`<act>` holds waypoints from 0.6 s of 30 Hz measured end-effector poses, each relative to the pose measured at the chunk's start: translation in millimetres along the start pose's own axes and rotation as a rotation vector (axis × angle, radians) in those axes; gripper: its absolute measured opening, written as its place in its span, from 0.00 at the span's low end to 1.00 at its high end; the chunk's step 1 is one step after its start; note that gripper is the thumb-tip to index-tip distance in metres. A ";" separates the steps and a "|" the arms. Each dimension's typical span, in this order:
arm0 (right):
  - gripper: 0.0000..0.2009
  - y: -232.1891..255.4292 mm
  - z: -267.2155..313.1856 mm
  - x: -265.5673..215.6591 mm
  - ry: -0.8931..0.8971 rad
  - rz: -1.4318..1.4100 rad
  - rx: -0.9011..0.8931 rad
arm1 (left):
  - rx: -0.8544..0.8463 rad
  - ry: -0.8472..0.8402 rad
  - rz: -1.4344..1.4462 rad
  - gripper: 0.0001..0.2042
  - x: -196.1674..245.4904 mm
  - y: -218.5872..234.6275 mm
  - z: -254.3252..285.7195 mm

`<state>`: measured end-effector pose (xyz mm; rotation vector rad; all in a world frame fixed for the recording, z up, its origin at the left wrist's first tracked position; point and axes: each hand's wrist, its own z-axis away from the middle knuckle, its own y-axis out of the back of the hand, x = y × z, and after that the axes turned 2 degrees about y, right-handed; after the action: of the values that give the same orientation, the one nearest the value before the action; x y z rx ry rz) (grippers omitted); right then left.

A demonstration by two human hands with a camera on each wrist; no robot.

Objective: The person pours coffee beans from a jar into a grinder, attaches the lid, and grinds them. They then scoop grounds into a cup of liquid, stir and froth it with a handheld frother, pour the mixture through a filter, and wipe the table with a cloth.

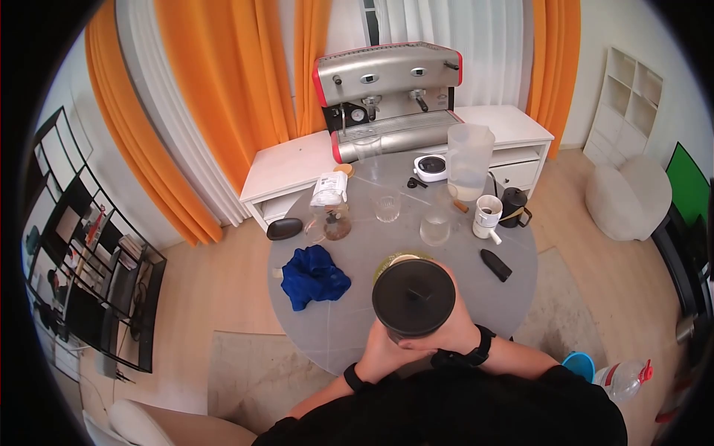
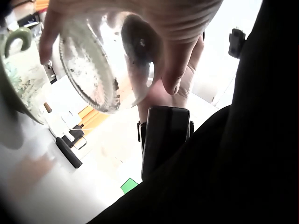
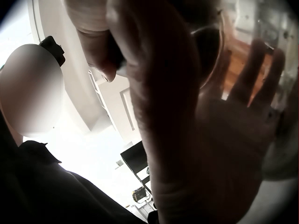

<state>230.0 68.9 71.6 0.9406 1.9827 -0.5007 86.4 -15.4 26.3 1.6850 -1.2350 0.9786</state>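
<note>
A glass vessel with a round black lid [image 1: 413, 297] is gripped between both hands near the table's front edge. My left hand [image 1: 388, 352] curls round its lower left side, and my right hand [image 1: 462, 327] holds it from the right. In the left wrist view, the glass base [image 2: 88, 65] shows dark specks and residue, with the fingers of the left hand [image 2: 140, 18] around it. Through the clear wall in the right wrist view, fingers of the right hand [image 3: 201, 135] show spread round the glass. A greenish cup [image 2: 23, 74] with a handle stands beyond, mostly hidden by the lid in the head view.
On the grey table [image 1: 357, 327] are a blue cloth [image 1: 314, 278], drinking glasses [image 1: 435, 227], a clear pitcher [image 1: 470, 160], a white grinder-like device [image 1: 487, 215], a black kettle [image 1: 513, 207], a black tool [image 1: 495, 265] and a scale [image 1: 431, 168]. An espresso machine [image 1: 390, 89] stands behind.
</note>
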 end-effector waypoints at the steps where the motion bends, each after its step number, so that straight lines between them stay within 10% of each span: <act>1: 0.60 1.0 1.5 -1.1 0.008 0.008 0.003 | -0.058 0.091 0.079 0.36 8.8 2.0 -1.7; 8: 0.50 22.0 14.0 -12.9 -0.309 -0.057 -0.482 | -0.407 0.252 0.066 0.39 31.7 21.6 13.5; 18: 0.49 37.2 1.8 24.0 -0.064 -0.346 -0.926 | -0.584 0.531 0.289 0.46 6.2 42.2 36.5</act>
<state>251.4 101.6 50.7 0.0056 1.9934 0.2224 51.3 -59.3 25.3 0.7463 -1.2495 1.0175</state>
